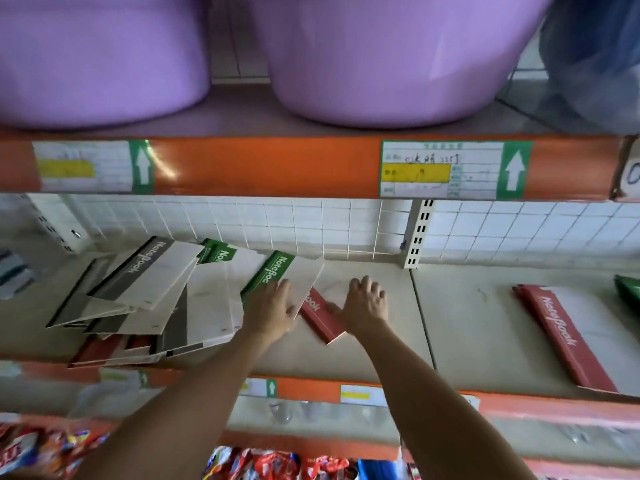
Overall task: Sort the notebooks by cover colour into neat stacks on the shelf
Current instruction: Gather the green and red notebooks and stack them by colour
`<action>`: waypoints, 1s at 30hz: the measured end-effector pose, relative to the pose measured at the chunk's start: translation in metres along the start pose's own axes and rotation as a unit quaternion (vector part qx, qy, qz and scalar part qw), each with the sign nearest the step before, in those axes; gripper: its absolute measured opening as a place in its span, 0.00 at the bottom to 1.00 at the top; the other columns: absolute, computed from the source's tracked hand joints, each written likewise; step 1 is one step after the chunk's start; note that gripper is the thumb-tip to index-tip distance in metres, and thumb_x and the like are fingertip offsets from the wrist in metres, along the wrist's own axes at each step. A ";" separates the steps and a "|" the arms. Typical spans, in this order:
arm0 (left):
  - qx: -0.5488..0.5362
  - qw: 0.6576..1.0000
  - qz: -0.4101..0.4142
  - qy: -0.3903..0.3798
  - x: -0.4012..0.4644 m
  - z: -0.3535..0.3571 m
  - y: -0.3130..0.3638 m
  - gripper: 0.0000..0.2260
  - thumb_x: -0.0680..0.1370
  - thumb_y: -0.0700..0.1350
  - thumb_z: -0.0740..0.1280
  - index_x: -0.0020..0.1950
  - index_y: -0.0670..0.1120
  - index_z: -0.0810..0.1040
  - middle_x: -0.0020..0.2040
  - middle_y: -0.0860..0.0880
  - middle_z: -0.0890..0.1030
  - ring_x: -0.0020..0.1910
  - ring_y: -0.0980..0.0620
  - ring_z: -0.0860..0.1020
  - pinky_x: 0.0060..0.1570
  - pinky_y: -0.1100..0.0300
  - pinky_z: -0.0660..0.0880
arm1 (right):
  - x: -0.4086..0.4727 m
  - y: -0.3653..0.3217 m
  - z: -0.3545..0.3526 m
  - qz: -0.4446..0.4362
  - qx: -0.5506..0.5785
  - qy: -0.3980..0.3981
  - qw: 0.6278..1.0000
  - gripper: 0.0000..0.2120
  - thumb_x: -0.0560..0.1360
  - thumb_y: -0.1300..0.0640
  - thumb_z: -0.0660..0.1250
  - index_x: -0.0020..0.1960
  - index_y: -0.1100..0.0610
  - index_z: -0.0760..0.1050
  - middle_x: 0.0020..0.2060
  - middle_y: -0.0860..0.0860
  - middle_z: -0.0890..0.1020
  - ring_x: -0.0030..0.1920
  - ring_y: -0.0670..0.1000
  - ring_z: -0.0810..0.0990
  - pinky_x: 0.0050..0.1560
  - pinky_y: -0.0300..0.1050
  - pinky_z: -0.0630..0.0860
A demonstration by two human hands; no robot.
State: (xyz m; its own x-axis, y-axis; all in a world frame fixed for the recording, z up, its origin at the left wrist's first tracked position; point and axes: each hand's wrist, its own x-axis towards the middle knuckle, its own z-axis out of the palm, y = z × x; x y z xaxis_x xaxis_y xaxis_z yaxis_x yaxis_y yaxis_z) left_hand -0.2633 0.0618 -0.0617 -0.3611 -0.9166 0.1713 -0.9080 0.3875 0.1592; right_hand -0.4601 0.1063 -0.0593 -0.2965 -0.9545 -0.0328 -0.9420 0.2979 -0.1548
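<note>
We reach into the cream-coloured shelf (367, 355) with both hands. Our left hand (273, 308) lies flat, fingers straight, on the white cover of the thin notebook with the green spine band (277, 277), pressing it down at the right edge of the loose heap of grey, green and red-banded notebooks (152, 299). Our right hand (367, 301) is spread wide and relaxed just beside the thin notebook with the red spine band (322, 318), whose white part we cannot make out clearly; whether the fingers touch it or only the shelf we cannot tell, and it holds nothing that we can see.

The red notebook pokes out from under the green one. Well apart to the right lies the sorted stack of red-banded notebooks (568, 337), with a green item (628, 289) at the frame edge beyond it.

These look like light, slim, soft-covered books that will bend if lifted by one corner, and the glossy covers should slide easily over each other. We judge the bound spine to be the stiffest place to pinch; holding the green one down while drawing the red one out by its spine should keep the heap from spilling.
</note>
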 end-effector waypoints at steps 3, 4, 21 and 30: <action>0.066 0.991 -0.108 -0.049 0.004 -0.001 0.001 0.24 0.76 0.61 0.64 0.65 0.47 0.71 0.62 0.41 0.75 0.63 0.40 0.71 0.58 0.47 0.70 | -0.004 -0.004 -0.006 0.078 0.023 -0.018 0.997 0.44 0.69 0.27 0.64 0.71 0.59 0.63 0.66 0.58 0.68 0.67 0.61 0.66 0.66 0.53 0.65; 0.084 0.985 -0.127 -0.081 0.007 -0.001 -0.003 0.28 0.76 0.65 0.61 0.69 0.47 0.68 0.66 0.40 0.72 0.66 0.39 0.68 0.62 0.46 0.67 | -0.006 -0.007 -0.006 0.106 0.034 -0.025 0.993 0.46 0.68 0.27 0.66 0.71 0.60 0.62 0.67 0.59 0.68 0.67 0.61 0.66 0.65 0.53 0.65; 0.041 0.972 -0.178 -0.148 0.020 -0.035 -0.001 0.42 0.64 0.63 0.78 0.68 0.44 0.68 0.66 0.42 0.71 0.65 0.43 0.69 0.61 0.50 0.69 | -0.030 0.003 -0.035 0.241 0.268 -0.159 0.919 0.17 0.68 0.52 0.78 0.48 0.59 0.75 0.48 0.55 0.81 0.53 0.56 0.83 0.46 0.46 0.81; -0.156 0.983 -0.061 -0.078 0.009 -0.040 0.022 0.21 0.77 0.42 0.65 0.69 0.49 0.65 0.56 0.42 0.80 0.52 0.38 0.79 0.43 0.53 0.74 | -0.085 0.020 -0.056 0.263 0.259 -0.020 0.929 0.16 0.76 0.61 0.59 0.62 0.59 0.74 0.59 0.59 0.80 0.58 0.61 0.79 0.54 0.46 0.75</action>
State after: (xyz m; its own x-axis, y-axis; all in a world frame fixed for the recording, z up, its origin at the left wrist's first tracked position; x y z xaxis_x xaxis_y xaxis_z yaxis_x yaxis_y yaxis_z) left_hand -0.2779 0.0662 -0.0180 -0.3042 -0.9525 -0.0137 -0.8462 0.2636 0.4632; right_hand -0.4626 0.1947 -0.0042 -0.6788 -0.6816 -0.2732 -0.4635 0.6863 -0.5606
